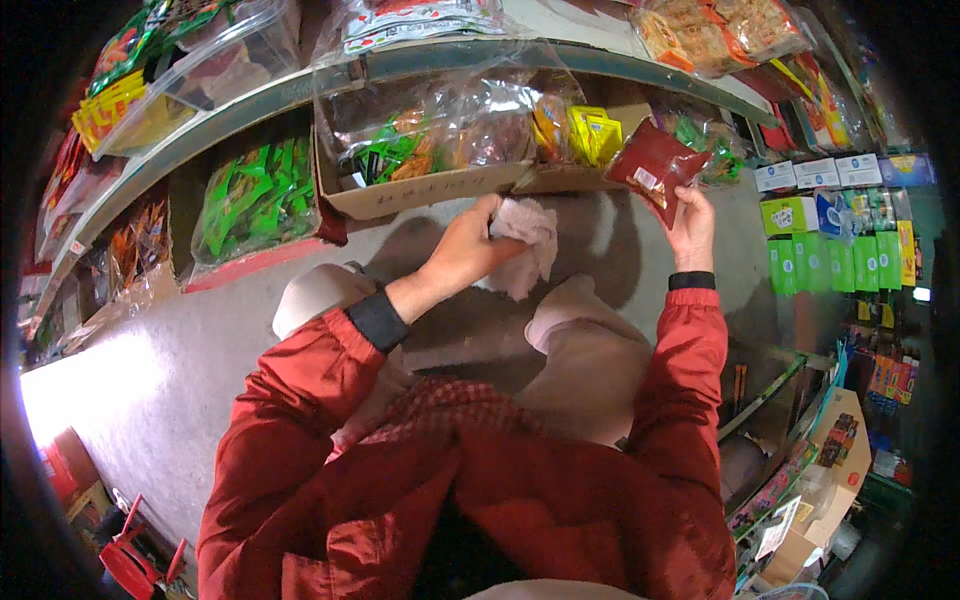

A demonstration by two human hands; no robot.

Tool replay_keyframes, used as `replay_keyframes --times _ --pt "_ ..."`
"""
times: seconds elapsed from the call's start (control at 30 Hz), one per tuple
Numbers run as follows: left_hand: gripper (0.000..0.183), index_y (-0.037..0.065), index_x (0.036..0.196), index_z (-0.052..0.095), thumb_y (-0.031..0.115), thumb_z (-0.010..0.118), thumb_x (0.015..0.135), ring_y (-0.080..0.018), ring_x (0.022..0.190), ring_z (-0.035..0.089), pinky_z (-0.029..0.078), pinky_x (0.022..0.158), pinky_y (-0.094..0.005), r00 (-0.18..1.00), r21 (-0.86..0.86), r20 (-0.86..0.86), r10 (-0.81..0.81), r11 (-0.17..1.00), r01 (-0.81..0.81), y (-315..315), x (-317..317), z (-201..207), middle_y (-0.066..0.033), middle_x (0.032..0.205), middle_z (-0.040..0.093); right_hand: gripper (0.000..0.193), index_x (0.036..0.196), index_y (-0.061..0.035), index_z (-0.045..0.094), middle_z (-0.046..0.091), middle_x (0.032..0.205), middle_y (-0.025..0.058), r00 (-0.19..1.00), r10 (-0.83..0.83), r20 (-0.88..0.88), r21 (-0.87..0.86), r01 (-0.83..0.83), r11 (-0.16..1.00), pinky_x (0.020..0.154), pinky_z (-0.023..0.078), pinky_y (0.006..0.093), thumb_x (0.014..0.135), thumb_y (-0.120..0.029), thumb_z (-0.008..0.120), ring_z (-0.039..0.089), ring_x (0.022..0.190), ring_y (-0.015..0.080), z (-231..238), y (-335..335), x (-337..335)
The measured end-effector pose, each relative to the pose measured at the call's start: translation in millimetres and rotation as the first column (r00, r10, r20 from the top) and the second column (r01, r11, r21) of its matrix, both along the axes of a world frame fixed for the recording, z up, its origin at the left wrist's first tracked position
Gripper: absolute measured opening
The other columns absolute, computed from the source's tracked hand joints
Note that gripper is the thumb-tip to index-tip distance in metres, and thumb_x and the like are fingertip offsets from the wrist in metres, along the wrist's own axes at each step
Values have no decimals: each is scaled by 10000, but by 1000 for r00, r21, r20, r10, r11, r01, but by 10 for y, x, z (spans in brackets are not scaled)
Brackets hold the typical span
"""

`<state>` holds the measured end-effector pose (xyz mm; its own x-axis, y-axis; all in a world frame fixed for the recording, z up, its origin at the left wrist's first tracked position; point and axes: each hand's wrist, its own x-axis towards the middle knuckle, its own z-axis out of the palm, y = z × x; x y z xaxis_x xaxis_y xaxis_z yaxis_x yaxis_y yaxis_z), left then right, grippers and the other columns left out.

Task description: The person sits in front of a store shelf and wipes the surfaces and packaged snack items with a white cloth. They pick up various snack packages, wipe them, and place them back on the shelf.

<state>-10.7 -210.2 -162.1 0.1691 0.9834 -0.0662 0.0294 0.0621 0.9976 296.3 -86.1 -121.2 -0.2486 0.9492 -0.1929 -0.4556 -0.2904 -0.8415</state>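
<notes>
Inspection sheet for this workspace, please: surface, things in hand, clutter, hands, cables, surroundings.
Surface: grey floor, bright glare at left
Things in hand: pale pink cloth, bunched; shiny red-brown packet, raised
Clutter: green packets and yellow packets under the shelf; open carton of bagged goods
Hands: left hand grips the cloth; right hand holds the packet's lower right side
Cables: nothing seen
Surroundings: green boxes at right

floor [90, 385] at far left is blown out to white | deep shadows are cast across its middle | glare thrown off clear bag [450, 100] | shelf edge [275, 97] bowed by fisheye distortion | lower right dimly lit | corners blacked out
</notes>
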Motion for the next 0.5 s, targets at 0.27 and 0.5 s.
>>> replay_keyframes --times 0.27,0.5 --pt "596 89 1270 444 -110 498 711 -170 1090 493 374 956 -304 988 62 142 -64 997 55 -82 57 39 -33 1180 532 640 1251 -63 472 455 1287 120 684 -249 686 619 -368 693 989 357 341 617 5 516 435 1206 257 227 -893 -773" --pt "437 95 1108 577 200 560 685 -217 1014 487 296 956 -425 849 -437 527 20 864 251 -240 -54 91 -63 1132 558 586 1133 -154 583 382 1342 168 487 -500 716 693 -582 426 1017 326 423 582 44 562 379 1231 362 207 -1386 -1227"
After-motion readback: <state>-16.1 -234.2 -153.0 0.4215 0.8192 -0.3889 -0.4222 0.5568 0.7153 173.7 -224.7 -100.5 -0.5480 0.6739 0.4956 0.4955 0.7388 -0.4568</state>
